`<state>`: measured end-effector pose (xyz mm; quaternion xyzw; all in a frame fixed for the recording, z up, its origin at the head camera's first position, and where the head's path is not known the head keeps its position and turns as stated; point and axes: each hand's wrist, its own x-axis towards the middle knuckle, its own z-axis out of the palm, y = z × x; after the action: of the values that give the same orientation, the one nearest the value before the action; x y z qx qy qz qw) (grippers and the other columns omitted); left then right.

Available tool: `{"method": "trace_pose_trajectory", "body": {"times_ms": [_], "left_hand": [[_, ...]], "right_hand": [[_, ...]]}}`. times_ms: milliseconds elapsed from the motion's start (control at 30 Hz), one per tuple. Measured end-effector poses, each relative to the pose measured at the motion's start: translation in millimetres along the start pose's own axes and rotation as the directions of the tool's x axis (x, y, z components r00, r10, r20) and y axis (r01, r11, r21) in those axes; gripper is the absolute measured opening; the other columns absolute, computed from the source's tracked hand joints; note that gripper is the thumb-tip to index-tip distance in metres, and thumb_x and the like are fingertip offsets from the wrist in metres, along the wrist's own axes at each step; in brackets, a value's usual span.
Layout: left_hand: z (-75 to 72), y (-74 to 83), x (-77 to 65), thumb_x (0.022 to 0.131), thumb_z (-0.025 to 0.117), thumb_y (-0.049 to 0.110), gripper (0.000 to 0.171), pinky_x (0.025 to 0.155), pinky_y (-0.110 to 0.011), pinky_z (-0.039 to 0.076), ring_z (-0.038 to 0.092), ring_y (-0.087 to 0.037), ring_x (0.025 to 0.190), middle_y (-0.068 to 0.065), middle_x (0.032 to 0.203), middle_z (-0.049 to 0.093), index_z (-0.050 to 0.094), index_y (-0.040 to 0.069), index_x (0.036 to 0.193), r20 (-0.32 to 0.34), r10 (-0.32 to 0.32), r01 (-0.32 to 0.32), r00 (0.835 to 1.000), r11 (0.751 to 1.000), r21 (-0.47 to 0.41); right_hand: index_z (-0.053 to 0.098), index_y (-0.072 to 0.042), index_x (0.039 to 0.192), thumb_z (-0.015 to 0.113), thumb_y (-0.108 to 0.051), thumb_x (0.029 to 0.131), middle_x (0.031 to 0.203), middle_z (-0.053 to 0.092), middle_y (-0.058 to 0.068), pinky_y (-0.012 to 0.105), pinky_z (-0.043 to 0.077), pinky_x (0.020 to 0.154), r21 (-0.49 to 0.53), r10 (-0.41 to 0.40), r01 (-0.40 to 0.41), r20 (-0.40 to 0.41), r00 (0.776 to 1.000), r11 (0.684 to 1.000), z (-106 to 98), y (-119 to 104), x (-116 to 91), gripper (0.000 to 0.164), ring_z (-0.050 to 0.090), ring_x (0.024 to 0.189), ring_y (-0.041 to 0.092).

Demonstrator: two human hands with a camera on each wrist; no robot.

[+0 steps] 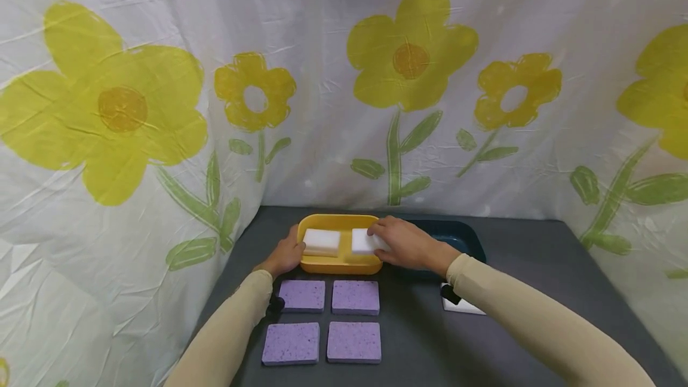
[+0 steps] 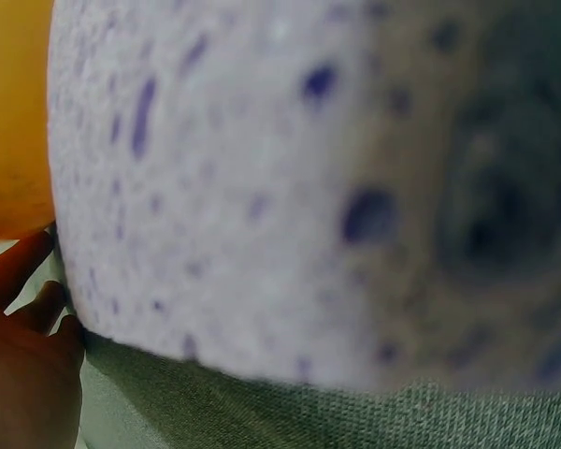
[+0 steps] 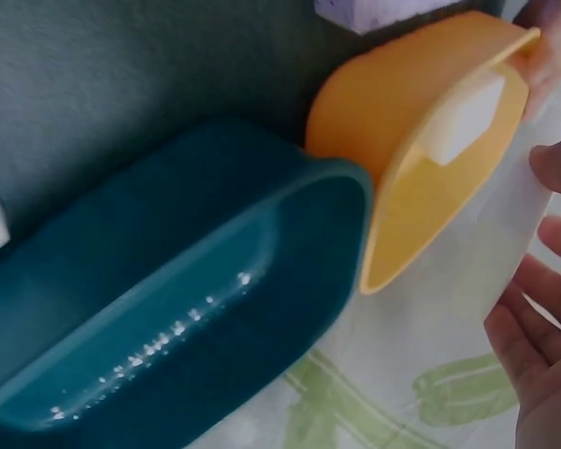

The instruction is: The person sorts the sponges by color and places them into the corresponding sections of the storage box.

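Note:
My left hand (image 1: 285, 255) grips the left end of a yellow tray (image 1: 338, 269), its thumb over the rim. A white sponge block (image 1: 321, 242) lies in the tray's left part. My right hand (image 1: 405, 242) holds a second white sponge block (image 1: 362, 241) by its right side, at the tray's right part. In the right wrist view the right hand (image 3: 547, 365) is at the picture's edge, with the yellow tray (image 3: 355, 122) beyond. The left wrist view shows the left hand (image 2: 28, 355) at the lower left, beside a large blurred purple sponge (image 2: 215, 187).
A dark teal tray (image 1: 457, 233) stands right of the yellow one, partly behind my right forearm. Purple sponges (image 1: 355, 342) lie in two rows in front. Another white block (image 1: 466, 308) is partly under the right sleeve. A flowered curtain (image 1: 322, 154) hangs behind the dark table.

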<state>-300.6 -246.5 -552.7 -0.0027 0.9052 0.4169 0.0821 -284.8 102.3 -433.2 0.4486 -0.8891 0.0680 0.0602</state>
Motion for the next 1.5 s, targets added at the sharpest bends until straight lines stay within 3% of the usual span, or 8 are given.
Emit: {"method": "trace_pose_trajectory", "body": {"times_ms": [267, 600, 967, 1200, 1500], "left_hand": [[1.9, -3.9, 2.3, 0.112, 0.043, 0.022, 0.065, 0.126, -0.068, 0.035, 0.056, -0.04, 0.139, -0.028, 0.161, 0.051, 0.017, 0.009, 0.171, -0.001, 0.006, -0.006, 1.0, 1.0, -0.017], [1.2, -2.3, 1.3, 0.112, 0.042, 0.022, 0.065, 0.126, -0.069, 0.034, 0.055, -0.043, 0.142, -0.029, 0.161, 0.051, 0.018, 0.009, 0.171, -0.01, 0.013, -0.013, 1.0, 1.0, -0.003], [0.8, 0.5, -1.9, 0.113, 0.042, 0.022, 0.065, 0.127, -0.068, 0.034, 0.055, -0.041, 0.143, -0.027, 0.163, 0.049, 0.017, 0.01, 0.171, -0.011, -0.007, 0.007, 1.0, 1.0, -0.014], [-0.5, 1.3, -2.8, 0.113, 0.042, 0.022, 0.064, 0.127, -0.067, 0.034, 0.055, -0.04, 0.142, -0.027, 0.163, 0.05, 0.018, 0.009, 0.171, -0.006, -0.005, 0.004, 1.0, 1.0, -0.016], [0.9, -2.2, -0.9, 0.113, 0.043, 0.021, 0.064, 0.125, -0.068, 0.035, 0.057, -0.04, 0.138, -0.027, 0.159, 0.053, 0.018, 0.01, 0.171, -0.016, 0.003, -0.003, 1.0, 1.0, -0.023]], "right_hand": [[0.07, -0.01, 0.137, 0.081, -0.027, 0.1, 0.137, 0.071, 0.013, 0.05, 0.058, 0.108, 0.009, 0.077, -0.078, 0.074, 0.994, 0.997, 6, 6, 18, 0.042, 0.067, 0.119, 0.03], [0.072, -0.006, 0.136, 0.08, -0.026, 0.101, 0.133, 0.073, 0.014, 0.049, 0.057, 0.109, 0.002, 0.036, -0.036, 0.084, 0.996, 0.999, 20, 9, 35, 0.04, 0.068, 0.118, 0.032], [0.074, -0.01, 0.134, 0.08, -0.028, 0.101, 0.135, 0.075, 0.01, 0.047, 0.056, 0.112, -0.052, 0.064, -0.056, 0.147, 0.987, 0.997, 36, 10, 49, 0.038, 0.068, 0.118, 0.029], [0.073, -0.011, 0.136, 0.08, -0.029, 0.101, 0.139, 0.072, 0.011, 0.048, 0.053, 0.117, -0.061, 0.124, -0.114, 0.202, 0.972, 0.992, 43, 9, 54, 0.04, 0.066, 0.126, 0.029], [0.075, -0.012, 0.129, 0.08, -0.027, 0.101, 0.127, 0.075, 0.008, 0.043, 0.058, 0.109, -0.074, 0.136, -0.123, 0.206, 0.969, 0.99, 60, 11, 62, 0.033, 0.071, 0.112, 0.023]]}}
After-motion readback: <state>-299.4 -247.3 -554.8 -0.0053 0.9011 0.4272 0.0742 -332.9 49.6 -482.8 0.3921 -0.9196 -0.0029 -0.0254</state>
